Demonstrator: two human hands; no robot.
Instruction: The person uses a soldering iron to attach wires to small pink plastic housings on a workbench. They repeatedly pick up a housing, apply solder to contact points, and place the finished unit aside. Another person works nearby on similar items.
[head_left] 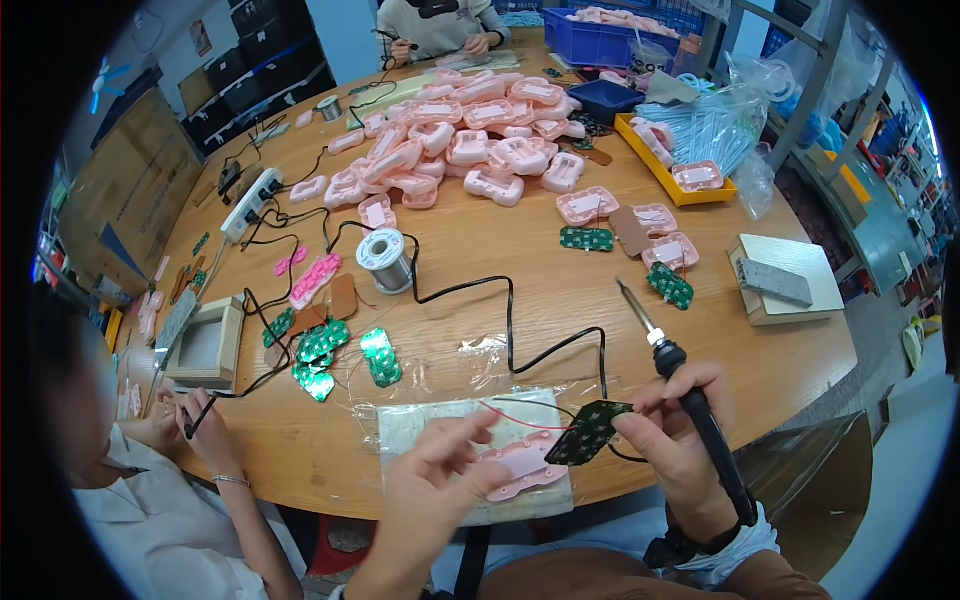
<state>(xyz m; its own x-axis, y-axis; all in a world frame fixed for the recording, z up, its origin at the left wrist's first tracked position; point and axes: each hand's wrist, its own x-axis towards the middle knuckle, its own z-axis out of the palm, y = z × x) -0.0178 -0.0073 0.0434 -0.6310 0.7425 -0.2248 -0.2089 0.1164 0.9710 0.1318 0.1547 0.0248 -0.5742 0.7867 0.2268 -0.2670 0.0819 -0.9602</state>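
My right hand (690, 430) is closed round a black-handled soldering iron (712, 450), its metal tip pointing up and away to the left. The same hand pinches the edge of a dark green circuit board (588, 434) between thumb and finger. From the board a red wire (530, 418) and a black wire run left. Close to the red wire's end, my left hand (440, 475) stands open, thumb and fingers apart. Below the board lies a pink plastic shell (525, 468) on a pale mat (405, 420), partly hidden by my left hand.
Pink shells (460, 140) are heaped at the back. A solder spool (385, 262), green boards (380, 357) and a black cord (510, 320) lie mid-table. A yellow tray (715, 195) and a block-topped box (785, 280) stand right. Co-workers sit left and far.
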